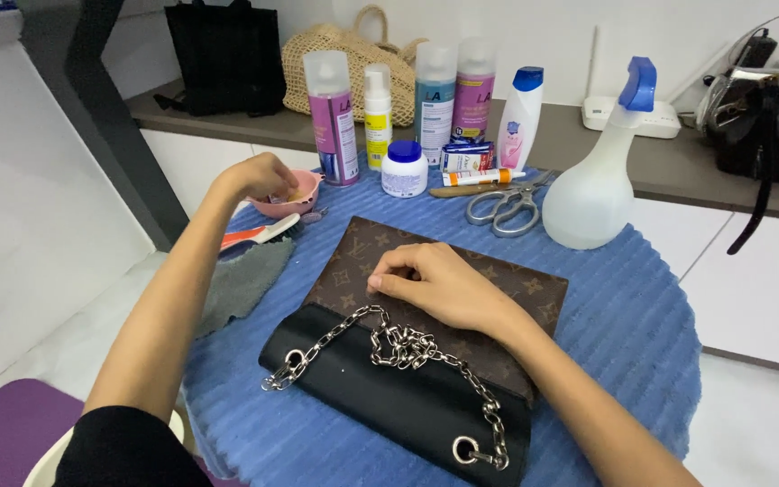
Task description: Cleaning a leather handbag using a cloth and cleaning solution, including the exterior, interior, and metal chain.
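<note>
Nearest the camera, a black and brown patterned handbag (407, 379) lies flat on a round table covered by a blue ribbed cloth (624, 307). Its brown flap is opened away from the person, and its silver chain strap (398, 347) is heaped on the black body, so the flap surface stays bare and reachable. The right hand (439, 284) rests on that flap with the fingers curled and drawn together, fingertips pressing down on the material, seemingly to pin the bag in place; whether they pinch anything small, I cannot tell.

Just left of the bag a grey rag (245, 280) lies crumpled at the table edge, with an orange and white brush (259, 234) beside it, both within easy reach.

Farther off, the left hand (259, 176) reaches to a small pink bowl (290, 194), its fingers bunched together and dipping into it from above.

Beyond, a pair of scissors (507, 206) and a white spray bottle (599, 171) sit on the cloth. A row of 4 tall cans and bottles (407, 108) stands at the back edge, upright and grouped, with a small white jar (404, 169) in front.
</note>
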